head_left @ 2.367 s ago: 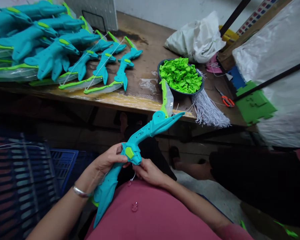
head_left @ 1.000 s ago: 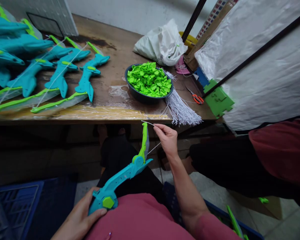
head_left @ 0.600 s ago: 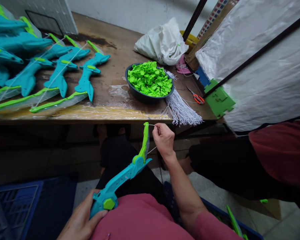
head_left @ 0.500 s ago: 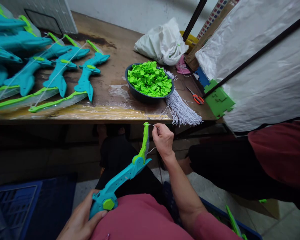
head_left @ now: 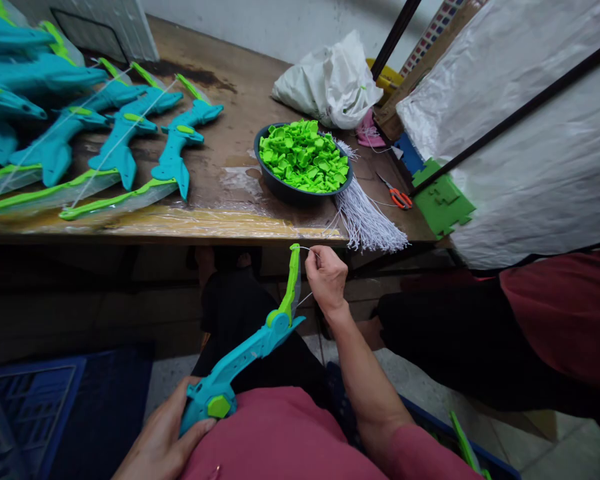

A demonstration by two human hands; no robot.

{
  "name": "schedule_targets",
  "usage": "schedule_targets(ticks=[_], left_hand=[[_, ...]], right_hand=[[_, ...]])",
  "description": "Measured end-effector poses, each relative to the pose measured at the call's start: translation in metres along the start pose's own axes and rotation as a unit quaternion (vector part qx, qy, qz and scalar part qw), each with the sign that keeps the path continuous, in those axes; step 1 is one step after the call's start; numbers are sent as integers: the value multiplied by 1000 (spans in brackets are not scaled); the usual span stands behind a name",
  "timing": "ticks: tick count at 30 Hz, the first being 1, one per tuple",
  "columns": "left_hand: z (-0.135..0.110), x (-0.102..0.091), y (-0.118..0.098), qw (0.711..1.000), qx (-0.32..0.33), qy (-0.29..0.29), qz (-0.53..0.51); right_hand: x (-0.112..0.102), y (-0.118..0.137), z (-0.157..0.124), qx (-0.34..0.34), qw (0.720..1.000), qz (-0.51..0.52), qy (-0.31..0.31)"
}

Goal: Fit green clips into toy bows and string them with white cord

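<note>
My left hand [head_left: 167, 433] is closed around the lower end of a teal and lime-green toy bow [head_left: 240, 363], which slants up from my lap. A lime-green limb [head_left: 291, 280] sticks up at the bow's far end. There my right hand [head_left: 326, 277] pinches a thin white string [head_left: 304, 248] that runs to the limb's tip. Another stretch of string shows below the hand, beside the limb. The pinching fingertips partly hide the string. On the table in front stands a dark bowl [head_left: 293, 195] heaped with small lime-green plastic parts [head_left: 305, 157].
Several teal toy bows [head_left: 173, 157] lie at the table's left. White strings [head_left: 370, 223] hang over its edge, near orange-handled scissors [head_left: 400, 197] and a green foam piece [head_left: 443, 199]. A white bag [head_left: 330, 83] sits behind. Another person's maroon sleeve [head_left: 565, 307] is at right; a blue crate [head_left: 40, 400] at left.
The table and its contents have shifted slightly right and up in view. Both hands keep the same hold on the bow and string, with barely any movement.
</note>
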State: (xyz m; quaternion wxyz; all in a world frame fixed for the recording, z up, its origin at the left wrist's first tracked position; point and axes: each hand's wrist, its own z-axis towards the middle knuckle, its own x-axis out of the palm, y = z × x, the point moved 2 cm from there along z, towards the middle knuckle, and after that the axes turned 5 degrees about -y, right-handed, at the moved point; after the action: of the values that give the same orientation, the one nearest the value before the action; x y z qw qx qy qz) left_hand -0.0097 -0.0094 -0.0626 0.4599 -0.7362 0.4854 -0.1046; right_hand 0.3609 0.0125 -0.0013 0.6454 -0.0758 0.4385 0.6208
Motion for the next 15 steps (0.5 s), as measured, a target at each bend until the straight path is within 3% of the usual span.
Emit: schedule_targets(ticks=[9,15], left_hand=[[1,1,-2,1000,6,-2,-13],[2,2,-3,1000,15,-3,-6]], right_hand=[[2,0,-2,-12,1000,-21,11],[10,4,-1,-32,995,-61,76]])
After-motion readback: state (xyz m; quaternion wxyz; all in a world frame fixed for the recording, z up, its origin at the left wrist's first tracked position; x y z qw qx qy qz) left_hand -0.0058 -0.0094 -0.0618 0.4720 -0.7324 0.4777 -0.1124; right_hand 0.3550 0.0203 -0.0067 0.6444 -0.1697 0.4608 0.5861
